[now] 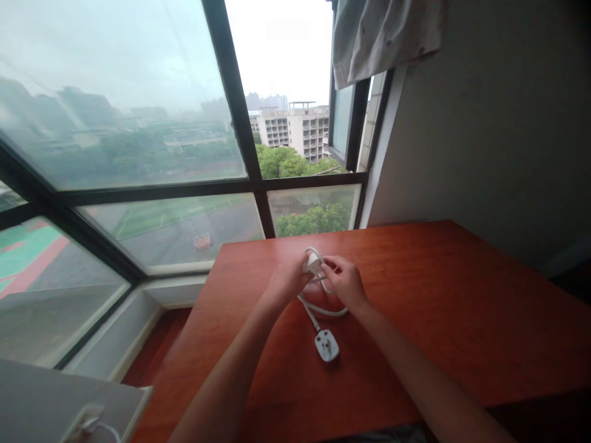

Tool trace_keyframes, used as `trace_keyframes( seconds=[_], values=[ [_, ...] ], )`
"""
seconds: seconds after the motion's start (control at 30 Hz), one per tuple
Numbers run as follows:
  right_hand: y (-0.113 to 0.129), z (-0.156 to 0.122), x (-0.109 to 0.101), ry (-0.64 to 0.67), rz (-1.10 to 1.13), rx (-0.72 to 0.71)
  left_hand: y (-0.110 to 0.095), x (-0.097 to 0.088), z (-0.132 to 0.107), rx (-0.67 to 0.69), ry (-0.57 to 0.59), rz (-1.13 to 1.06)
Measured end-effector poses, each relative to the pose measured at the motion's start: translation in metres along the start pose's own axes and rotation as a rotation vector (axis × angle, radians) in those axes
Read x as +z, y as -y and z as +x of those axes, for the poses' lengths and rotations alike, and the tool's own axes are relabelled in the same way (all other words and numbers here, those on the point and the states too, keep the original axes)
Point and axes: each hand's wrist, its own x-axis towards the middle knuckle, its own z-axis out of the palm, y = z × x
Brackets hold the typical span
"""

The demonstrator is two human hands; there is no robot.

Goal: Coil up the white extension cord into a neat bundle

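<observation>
Over the middle of a reddish wooden table, both my hands hold a white power cable. My left hand grips a small white block at the cable's upper end. My right hand pinches the cable loop right beside it. The cable curves down under my right hand to a white plug, which lies flat on the table, pins up, nearer to me.
A large window with dark frames fills the left and back. A grey wall rises on the right, with cloth hanging above. At the lower left a grey ledge carries a white socket with a cord.
</observation>
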Motion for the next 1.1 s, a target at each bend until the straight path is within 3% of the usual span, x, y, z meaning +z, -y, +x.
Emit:
trace_keyframes(
  seconds=[0.2,0.3,0.47,0.6,0.7,0.8,1.0,1.1],
  values=[
    [0.012,-0.003,0.001,-0.021,-0.215,-0.204,-0.004,-0.001,0.006,-0.059,-0.007,0.087],
    [0.018,-0.007,0.007,0.012,-0.252,-0.236,0.002,0.006,0.010,-0.108,-0.048,0.034],
    [0.019,-0.023,0.011,0.130,-0.331,-0.279,0.023,0.026,0.004,-0.299,-0.208,-0.367],
    [0.017,-0.034,0.008,0.206,-0.379,-0.405,0.032,0.026,-0.010,-0.163,-0.178,-0.735],
    [0.018,-0.035,0.000,0.198,-0.291,-0.445,0.035,0.017,-0.020,-0.088,-0.087,-0.847],
    [0.018,-0.031,-0.010,0.151,-0.221,-0.404,0.041,0.010,-0.028,-0.067,-0.043,-0.855],
    [-0.005,-0.018,-0.041,0.054,-0.199,-0.167,0.055,0.006,-0.038,-0.102,-0.035,-0.732],
    [-0.007,-0.029,-0.056,0.090,-0.275,-0.169,0.053,0.002,-0.040,0.010,-0.089,-0.584]
  ],
)
